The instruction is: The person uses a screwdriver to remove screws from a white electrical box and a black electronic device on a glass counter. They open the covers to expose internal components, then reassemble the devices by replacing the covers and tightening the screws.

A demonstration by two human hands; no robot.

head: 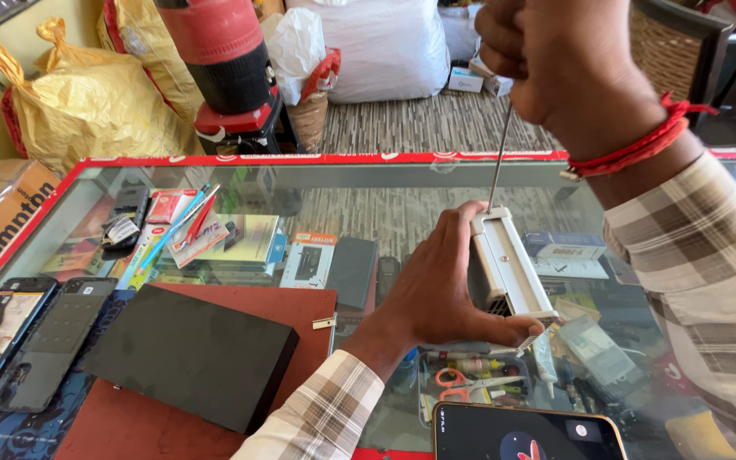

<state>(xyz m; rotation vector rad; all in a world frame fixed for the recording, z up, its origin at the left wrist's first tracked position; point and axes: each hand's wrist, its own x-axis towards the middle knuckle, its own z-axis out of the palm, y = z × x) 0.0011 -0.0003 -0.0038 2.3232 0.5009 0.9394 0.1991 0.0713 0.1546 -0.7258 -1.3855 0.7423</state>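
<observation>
Clenched around the top of a thin metal rod (498, 153), the right hand (568, 68) hangs directly above one white device (508, 268). The left hand (436, 285) grasps that device upright near the glass counter's (402, 204) right side, long axis vertical, rod tip meeting its top end. One black box (193, 353) lies toward the left.

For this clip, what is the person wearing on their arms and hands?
Both arms carry long shirt sleeves in a beige, white and brown check. The left hand is bare, with no ring or band visible. The right hand is bare too, with a red thread bracelet wound round the wrist, its loose ends sticking out.
</observation>
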